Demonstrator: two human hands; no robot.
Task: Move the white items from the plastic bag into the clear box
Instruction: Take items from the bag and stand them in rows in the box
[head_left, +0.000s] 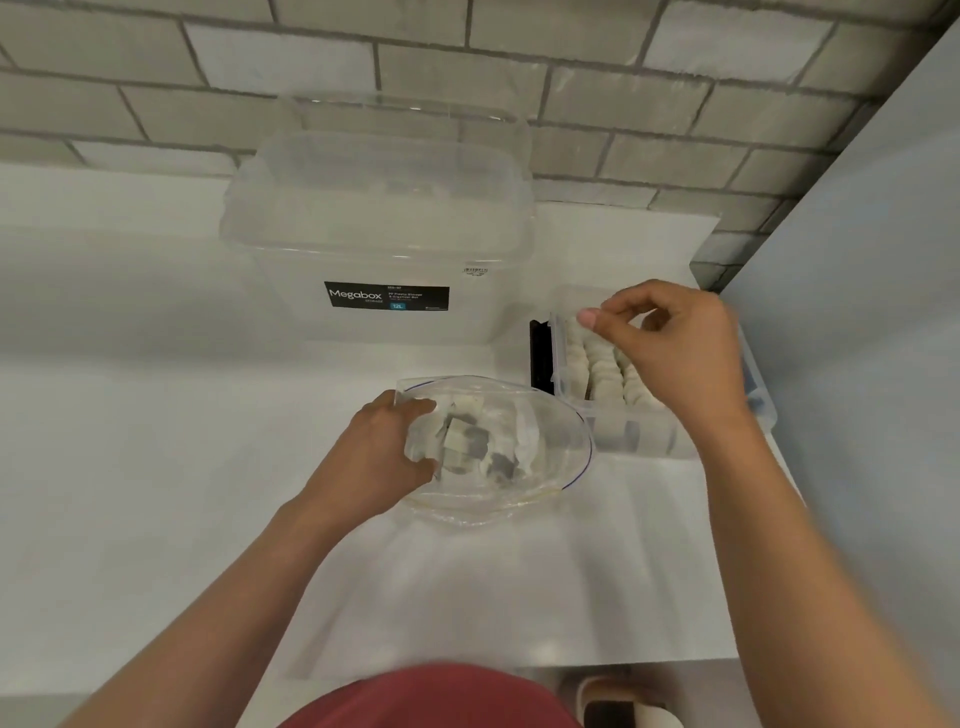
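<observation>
From the head camera, a soft and transparent plastic bag (493, 447) lies on the smooth white counter (156, 415), with its mouth open in a wide oval and a thin blue line along the rim. Inside it there are several white items (465, 439), flat and nearly square, some with grey shaded sides. The left hand (384, 447) grips the left side of the bag, with the fingers curled around the thin film. Just to the right of the bag stands the clear box (623, 431), small and rectangular with hard walls, and in it more white pieces stand in tight rows (605, 374). The right hand (670, 343) hovers over this box with curled fingers and the thumb stretched out; I cannot tell if it pinches anything. A black object (540, 358) touches the box on its left side. Behind stands a big transparent tub (379, 223) with rounded corners and a black label (387, 296), against a wall of grey rectangular tiles (467, 62).
</observation>
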